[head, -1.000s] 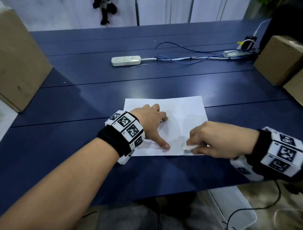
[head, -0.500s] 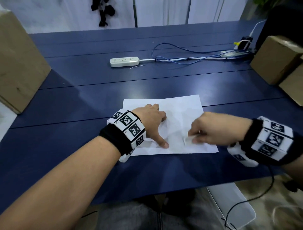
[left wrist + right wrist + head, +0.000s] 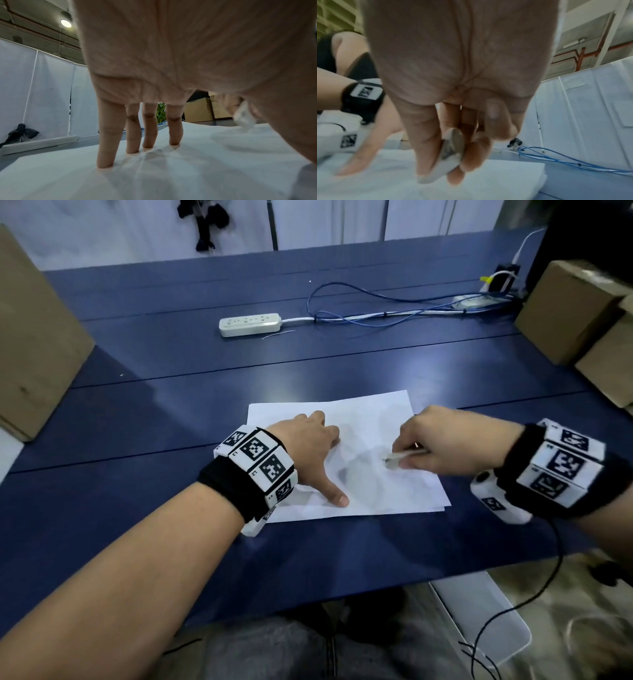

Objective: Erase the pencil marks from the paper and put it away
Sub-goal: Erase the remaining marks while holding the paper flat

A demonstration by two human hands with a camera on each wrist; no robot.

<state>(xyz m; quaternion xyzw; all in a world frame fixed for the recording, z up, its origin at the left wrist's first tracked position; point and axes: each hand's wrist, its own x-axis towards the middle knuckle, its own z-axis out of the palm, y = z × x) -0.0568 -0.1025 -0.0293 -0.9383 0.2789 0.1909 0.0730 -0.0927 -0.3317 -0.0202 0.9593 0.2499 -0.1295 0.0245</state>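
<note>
Paper near the bench's front edge is pressed by straight left-hand fingers; an eraser is pinched by right-hand fingers.

The head camera looks forward and down over the counter. Each wrist camera sits low and close behind its hand's palm, looking along the fingers. All three share the paper.

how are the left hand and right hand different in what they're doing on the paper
The left hand lies spread with straight fingers pressing on the paper; the right hand has its fingers curled. The left hand holds nothing; the right hand pinches a white eraser. The left hand covers the paper's left part, the right hand its right part. Both are over the same sheet and wear marker wristbands.
</note>
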